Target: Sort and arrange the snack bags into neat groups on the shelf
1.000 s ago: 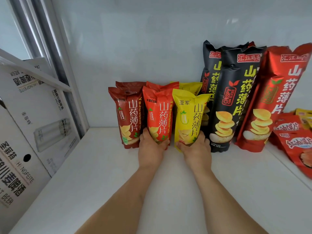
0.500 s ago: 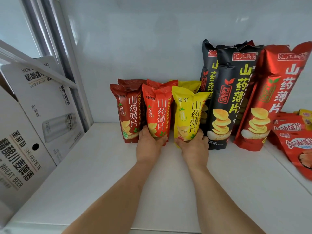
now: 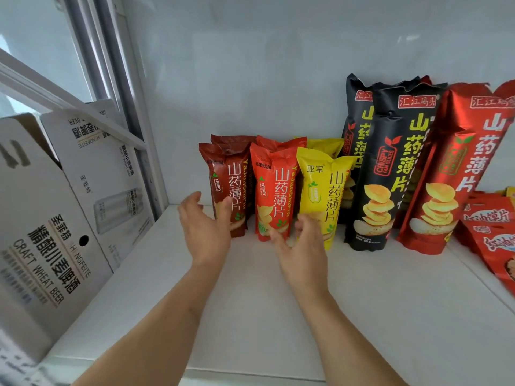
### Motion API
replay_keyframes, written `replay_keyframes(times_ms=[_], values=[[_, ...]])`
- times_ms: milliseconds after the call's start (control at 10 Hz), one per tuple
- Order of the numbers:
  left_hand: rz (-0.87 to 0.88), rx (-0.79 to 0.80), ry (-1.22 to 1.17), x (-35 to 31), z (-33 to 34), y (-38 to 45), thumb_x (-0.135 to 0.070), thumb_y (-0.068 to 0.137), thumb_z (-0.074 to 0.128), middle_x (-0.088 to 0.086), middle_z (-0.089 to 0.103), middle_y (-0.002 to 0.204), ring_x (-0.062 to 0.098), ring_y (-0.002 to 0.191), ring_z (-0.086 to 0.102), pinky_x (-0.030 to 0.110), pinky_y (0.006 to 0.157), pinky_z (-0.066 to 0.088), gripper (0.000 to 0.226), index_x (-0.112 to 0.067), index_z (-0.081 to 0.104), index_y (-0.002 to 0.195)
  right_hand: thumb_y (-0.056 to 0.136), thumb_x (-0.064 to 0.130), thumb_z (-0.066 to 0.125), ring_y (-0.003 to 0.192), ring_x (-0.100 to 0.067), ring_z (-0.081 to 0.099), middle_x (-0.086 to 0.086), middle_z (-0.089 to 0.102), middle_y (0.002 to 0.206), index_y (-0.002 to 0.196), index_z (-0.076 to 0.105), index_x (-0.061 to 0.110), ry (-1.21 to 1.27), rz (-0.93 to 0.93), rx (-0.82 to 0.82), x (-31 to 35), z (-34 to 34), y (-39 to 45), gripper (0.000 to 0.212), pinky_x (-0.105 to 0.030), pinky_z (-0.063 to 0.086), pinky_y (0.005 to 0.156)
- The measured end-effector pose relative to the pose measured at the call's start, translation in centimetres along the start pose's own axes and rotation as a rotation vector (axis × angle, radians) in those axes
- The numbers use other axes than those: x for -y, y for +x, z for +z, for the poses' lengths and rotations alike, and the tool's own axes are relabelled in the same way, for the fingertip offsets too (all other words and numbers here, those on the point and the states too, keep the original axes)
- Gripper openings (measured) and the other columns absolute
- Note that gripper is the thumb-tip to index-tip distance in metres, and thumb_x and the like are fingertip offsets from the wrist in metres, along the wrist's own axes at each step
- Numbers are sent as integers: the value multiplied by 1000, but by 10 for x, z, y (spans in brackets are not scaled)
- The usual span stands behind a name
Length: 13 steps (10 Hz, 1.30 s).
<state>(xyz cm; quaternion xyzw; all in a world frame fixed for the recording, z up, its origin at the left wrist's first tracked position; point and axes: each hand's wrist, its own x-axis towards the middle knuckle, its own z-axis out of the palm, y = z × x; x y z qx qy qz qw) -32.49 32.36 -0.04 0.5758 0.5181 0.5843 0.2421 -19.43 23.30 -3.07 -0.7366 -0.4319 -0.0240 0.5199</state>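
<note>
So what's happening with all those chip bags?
A person is tidying snack bags on a white shelf. Both hands are open and hold nothing: the left hand is in front of the brown bag, the right hand in front of the orange-red bag and yellow bag. These small bags stand upright in a row, with tall black bags and a tall red bag beside them.
</note>
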Motion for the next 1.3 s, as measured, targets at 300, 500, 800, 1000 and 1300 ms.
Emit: replay_keyframes(times_ms=[300, 500, 800, 1000, 1300], values=[[-93, 340, -202, 24, 19, 44, -54, 79, 78, -1, 34, 159, 20, 140, 44, 43, 108, 47, 105, -24, 17, 159, 76, 60, 72, 132, -31, 45, -12, 42, 148, 151, 18, 8, -108, 242, 27, 8, 56, 17, 106, -42, 47, 98], [-90, 399, -299, 43, 22, 51, -45, 81, 79, -10, 63, 125, 13, 113, 64, 30, 89, 56, 64, -35, 46, 135, 74, 65, 68, 117, -31, 56, -9, 58, 131, 138, 37, 12, -251, 277, -53, 5, 68, 32, 89, -40, 48, 89], [-77, 419, -298, 46, 19, 49, -46, 83, 76, -8, 64, 125, 13, 111, 65, 32, 92, 56, 65, -30, 48, 140, 85, 58, 63, 115, -30, 56, -6, 61, 127, 129, 44, 15, -294, 206, -7, -1, 68, 21, 64, -37, 44, 87], [-100, 437, -303, 48, 19, 46, -50, 82, 75, -7, 62, 129, 16, 115, 63, 40, 97, 56, 68, -29, 46, 140, 82, 61, 65, 115, -30, 57, -5, 61, 127, 130, 44, 16, -267, 228, 18, -1, 67, 20, 69, -38, 48, 89], [-158, 454, -323, 33, 1, 37, -46, 77, 83, 4, 51, 144, 21, 129, 56, 36, 98, 54, 86, -22, 39, 147, 84, 54, 65, 119, -28, 53, -5, 58, 131, 137, 44, 17, -223, 184, 41, 5, 52, -1, 68, -39, 49, 90]])
